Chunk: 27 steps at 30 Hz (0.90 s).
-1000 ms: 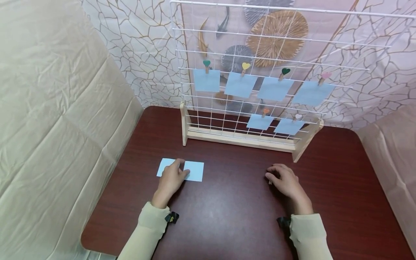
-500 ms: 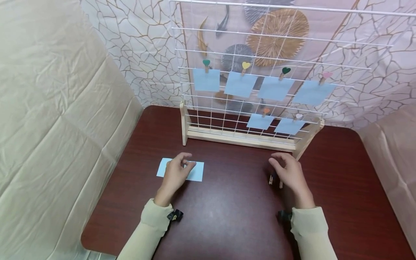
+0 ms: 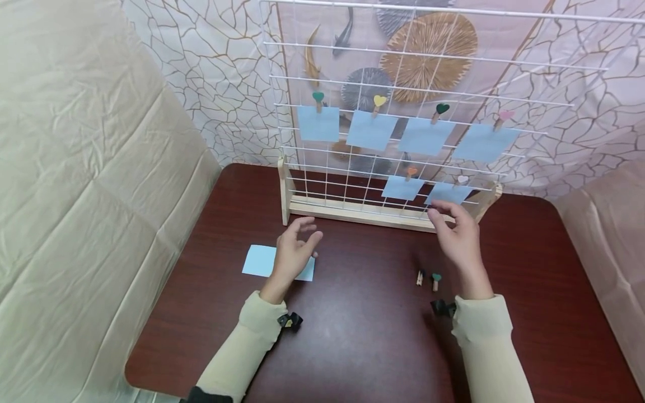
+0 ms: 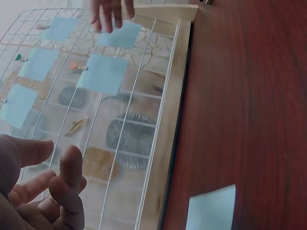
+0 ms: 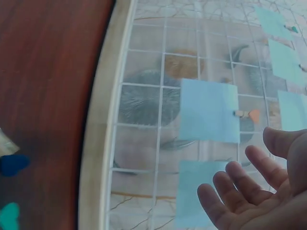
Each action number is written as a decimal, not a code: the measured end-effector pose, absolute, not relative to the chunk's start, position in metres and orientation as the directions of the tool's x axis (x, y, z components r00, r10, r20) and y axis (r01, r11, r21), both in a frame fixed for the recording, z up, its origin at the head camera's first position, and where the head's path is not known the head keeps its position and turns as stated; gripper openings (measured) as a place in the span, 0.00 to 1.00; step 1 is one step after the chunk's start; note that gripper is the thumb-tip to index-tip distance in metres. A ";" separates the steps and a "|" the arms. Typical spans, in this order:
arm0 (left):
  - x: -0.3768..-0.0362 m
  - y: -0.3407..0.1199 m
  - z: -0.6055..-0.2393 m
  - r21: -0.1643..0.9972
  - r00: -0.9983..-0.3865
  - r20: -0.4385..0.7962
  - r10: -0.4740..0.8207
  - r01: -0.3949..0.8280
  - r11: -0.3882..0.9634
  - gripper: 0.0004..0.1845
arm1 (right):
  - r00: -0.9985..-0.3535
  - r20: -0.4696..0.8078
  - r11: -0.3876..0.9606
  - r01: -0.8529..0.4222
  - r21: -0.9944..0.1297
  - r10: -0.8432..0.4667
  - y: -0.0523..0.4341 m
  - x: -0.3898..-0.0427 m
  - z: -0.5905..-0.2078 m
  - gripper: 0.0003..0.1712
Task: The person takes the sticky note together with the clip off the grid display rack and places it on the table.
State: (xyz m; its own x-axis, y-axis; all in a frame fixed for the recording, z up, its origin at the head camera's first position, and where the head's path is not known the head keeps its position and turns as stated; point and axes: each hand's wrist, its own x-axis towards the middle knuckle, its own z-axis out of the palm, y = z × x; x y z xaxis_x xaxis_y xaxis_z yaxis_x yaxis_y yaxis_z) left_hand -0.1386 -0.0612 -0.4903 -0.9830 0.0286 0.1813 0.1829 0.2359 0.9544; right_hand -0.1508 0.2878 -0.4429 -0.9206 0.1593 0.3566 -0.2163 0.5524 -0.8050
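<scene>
My left hand (image 3: 293, 254) hovers above two light-blue paper cards (image 3: 259, 261) on the table, fingers loosely bent with nothing in them. Part of the right-hand card is hidden under it. My right hand (image 3: 459, 238) is raised in front of a white wire grid (image 3: 330, 179); in the right wrist view its relaxed, bare fingers overlap the lower right blue card (image 5: 196, 187) on the grid. Close behind that hand, two small wooden clothespins lie on the table: one dark-topped clothespin (image 3: 420, 277) and one with a green heart (image 3: 435, 282).
The grid stands in a pale wooden base (image 3: 363, 214). Several blue cards (image 3: 371, 130) hang on it in two rows, each under a clothespin with a coloured heart, such as the orange-heart clothespin (image 3: 411, 172). A patterned cloth (image 3: 221, 67) covers the wall behind.
Both hands have lifted off the table and moved forward toward the grid, the left one also rightward. The two clothespins, earlier under the right hand, now lie uncovered.
</scene>
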 end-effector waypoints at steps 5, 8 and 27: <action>-0.147 -0.046 -0.488 0.949 -0.969 0.228 0.095 0.243 0.202 0.21 | -0.912 0.376 0.495 -0.254 -0.831 0.163 0.281 -0.160 -0.433 0.18; -0.154 -0.037 -0.487 0.944 -0.957 0.263 0.126 0.282 0.169 0.21 | -0.910 0.380 0.470 -0.267 -0.841 0.163 0.277 -0.165 -0.428 0.19; -0.195 0.012 -0.476 0.949 -0.942 0.277 0.189 0.299 0.101 0.22 | -0.921 0.374 0.553 -0.258 -0.792 0.107 0.269 -0.190 -0.406 0.24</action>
State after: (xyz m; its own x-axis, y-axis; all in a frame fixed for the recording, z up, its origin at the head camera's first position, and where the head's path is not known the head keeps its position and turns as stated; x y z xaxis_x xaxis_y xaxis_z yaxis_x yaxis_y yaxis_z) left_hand -0.1955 0.0119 -0.4762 -0.9422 0.1886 0.2771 0.2993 0.1011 0.9488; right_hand -0.1903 0.2687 -0.4060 -0.9211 0.1069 0.3744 -0.2577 0.5533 -0.7921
